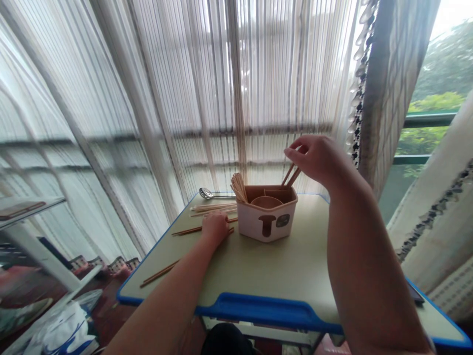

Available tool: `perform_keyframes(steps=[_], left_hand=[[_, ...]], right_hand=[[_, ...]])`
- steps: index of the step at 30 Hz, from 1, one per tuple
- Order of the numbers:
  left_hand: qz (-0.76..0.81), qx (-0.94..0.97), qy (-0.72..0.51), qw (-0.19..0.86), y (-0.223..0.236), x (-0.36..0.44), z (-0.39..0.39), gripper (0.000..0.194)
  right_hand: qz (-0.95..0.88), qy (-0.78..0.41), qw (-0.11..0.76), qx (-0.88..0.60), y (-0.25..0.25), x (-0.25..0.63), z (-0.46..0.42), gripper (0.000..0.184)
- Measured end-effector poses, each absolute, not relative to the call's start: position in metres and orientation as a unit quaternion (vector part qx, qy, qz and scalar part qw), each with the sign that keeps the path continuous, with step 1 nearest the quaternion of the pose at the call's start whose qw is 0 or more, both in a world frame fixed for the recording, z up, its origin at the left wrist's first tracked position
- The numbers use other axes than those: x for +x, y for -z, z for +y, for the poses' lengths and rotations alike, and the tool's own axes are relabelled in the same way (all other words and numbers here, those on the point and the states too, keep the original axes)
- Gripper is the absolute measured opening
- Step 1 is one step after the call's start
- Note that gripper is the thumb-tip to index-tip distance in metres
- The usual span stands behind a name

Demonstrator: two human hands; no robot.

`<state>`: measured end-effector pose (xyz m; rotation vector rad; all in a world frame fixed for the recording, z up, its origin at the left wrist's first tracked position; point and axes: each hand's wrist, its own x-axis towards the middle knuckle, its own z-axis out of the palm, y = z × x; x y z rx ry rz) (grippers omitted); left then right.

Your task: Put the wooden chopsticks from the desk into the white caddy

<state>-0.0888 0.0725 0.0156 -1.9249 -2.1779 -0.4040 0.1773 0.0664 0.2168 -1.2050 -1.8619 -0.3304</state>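
A white and brown divided utensil holder (264, 222) stands upright on the table. Above its back right compartment, my right hand (310, 154) pinches a pair of brown chopsticks (293, 176), their lower ends inside the rim. To the holder's left, my left hand (216, 226) lies low on the tabletop, fingers curled over brown chopsticks (188, 230) that stick out on both sides. A bundle of thin light wooden sticks (238, 186) leans in the holder's left compartment. More pale sticks (210, 208) lie behind my left hand, and further brown chopsticks (158, 274) rest near my left forearm.
A slotted metal spoon (206, 193) lies at the table's back left. The pale table (273, 276) has a blue edge, with a raised blue lip at the front. Sheer curtains (177, 98) hang close behind it. A white shelf (29, 212) stands to the left. A dark flat object (416, 294) sits at right.
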Motion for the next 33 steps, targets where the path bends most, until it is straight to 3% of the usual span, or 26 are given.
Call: perform_keyframes(steps=[24,29,33], left_hand=[[-0.721,-0.674,0.127,0.104,-0.018,-0.087,0.072,0.019],[-0.749,-0.641,0.127,0.111,-0.021,-0.089,0.071,0.036],[-0.757,-0.644,0.072,0.086,-0.022,-0.093,0.071,0.027]], right_hand=[[-0.665,0.114,0.592,-0.441,-0.224,0.179,0.049,0.028],[-0.677,0.092,0.575,-0.45,-0.224,0.181,0.049,0.032],[-0.678,0.084,0.575,-0.45,-0.225,0.182,0.045,0.033]])
